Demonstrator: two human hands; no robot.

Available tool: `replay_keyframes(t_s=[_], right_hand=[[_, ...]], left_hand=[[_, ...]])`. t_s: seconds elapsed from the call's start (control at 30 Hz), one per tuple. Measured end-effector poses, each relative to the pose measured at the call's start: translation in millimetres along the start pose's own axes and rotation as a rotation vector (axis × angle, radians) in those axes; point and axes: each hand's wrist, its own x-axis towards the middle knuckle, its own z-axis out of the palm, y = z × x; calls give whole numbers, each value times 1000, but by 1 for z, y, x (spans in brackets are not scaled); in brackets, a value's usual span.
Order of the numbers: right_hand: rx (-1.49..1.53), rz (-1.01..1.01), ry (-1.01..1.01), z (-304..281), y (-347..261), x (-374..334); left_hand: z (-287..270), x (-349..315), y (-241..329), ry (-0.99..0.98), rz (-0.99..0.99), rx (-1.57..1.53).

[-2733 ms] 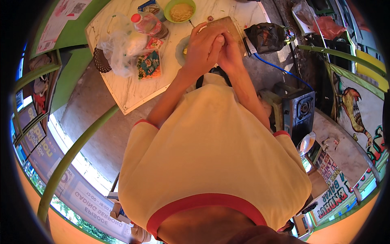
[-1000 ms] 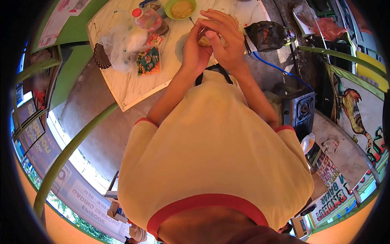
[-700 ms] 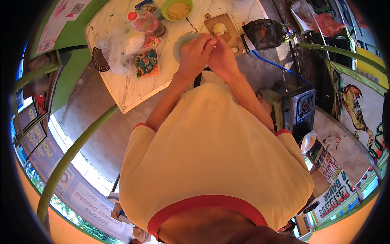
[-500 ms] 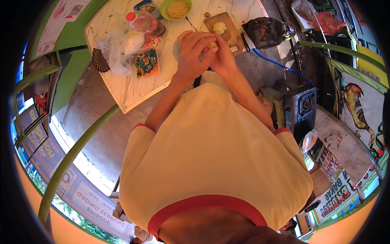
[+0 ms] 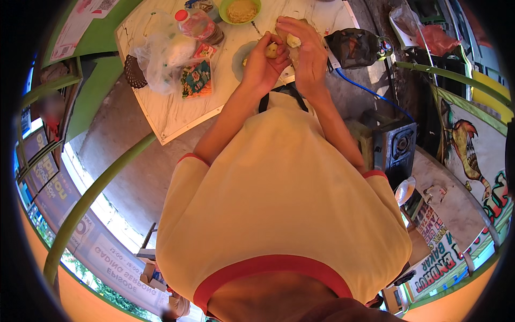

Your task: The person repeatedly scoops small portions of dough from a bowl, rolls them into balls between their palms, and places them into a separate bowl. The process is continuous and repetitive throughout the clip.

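Note:
My left hand (image 5: 263, 68) is closed around a small round yellowish lump (image 5: 272, 50) with a dark speck; its exact kind is unclear. Just to the right, my right hand (image 5: 310, 56) has its fingers stretched out and arched over the wooden cutting board (image 5: 319, 28), most of which it hides. A pale, crumbly-looking piece of food (image 5: 293, 41) shows beside its palm. Left of my left wrist, partly covered by it, stands a greyish bowl (image 5: 239, 60) with something yellow inside.
A green bowl (image 5: 258, 7) of yellowish food stands at the far side of the marble-patterned table (image 5: 166, 115). To the left are a red-capped bottle (image 5: 199, 28), a clear plastic bag (image 5: 161, 67) and a colourful packet (image 5: 197, 79). A black bag (image 5: 351, 47) lies right; a stove (image 5: 401, 142) stands nearer.
My hands, earlier together over the table, have parted. The left now holds the yellowish lump by itself, while the right has moved right and forward over the board with fingers extended.

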Motion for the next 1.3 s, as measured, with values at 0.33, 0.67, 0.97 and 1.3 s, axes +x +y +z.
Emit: replay_keyframes(t_s=[0.33, 0.67, 0.97, 1.3], right_hand=[[1254, 1235, 322, 14, -11, -12], [610, 467, 97, 2, -2, 2], [97, 62, -57, 25, -21, -3], [236, 314, 17, 4, -97, 27]], left_hand=[[72, 3, 3, 34, 911, 2042], [62, 2, 7, 311, 267, 630], [99, 14, -21, 240, 326, 557], [154, -3, -32, 220, 671, 1028]])
